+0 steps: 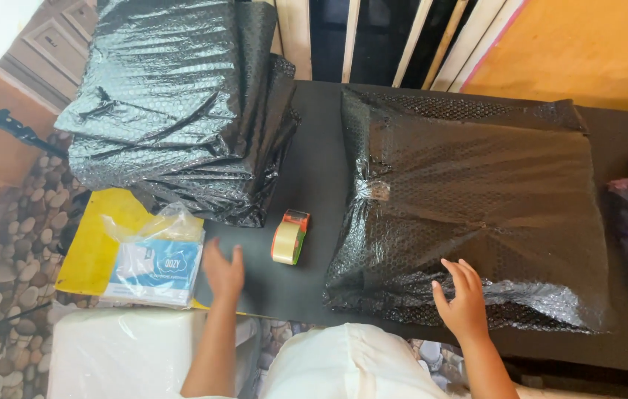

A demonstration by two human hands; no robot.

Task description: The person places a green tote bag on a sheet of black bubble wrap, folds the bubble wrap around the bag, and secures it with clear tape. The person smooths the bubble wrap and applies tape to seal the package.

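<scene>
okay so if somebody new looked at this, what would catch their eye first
Likely the big parcel in black bubble wrap on the dark table, with the right hand flat on its near edge. Next, the stack of black-wrapped parcels at the far left, and the tape roll standing between them, near the open left hand.

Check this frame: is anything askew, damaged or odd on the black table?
Nothing looks damaged or spilled. The stack of black bubble-wrapped parcels overhangs the table's left edge, and the tape roll stands on edge between it and the flat wrapped parcel.
</scene>
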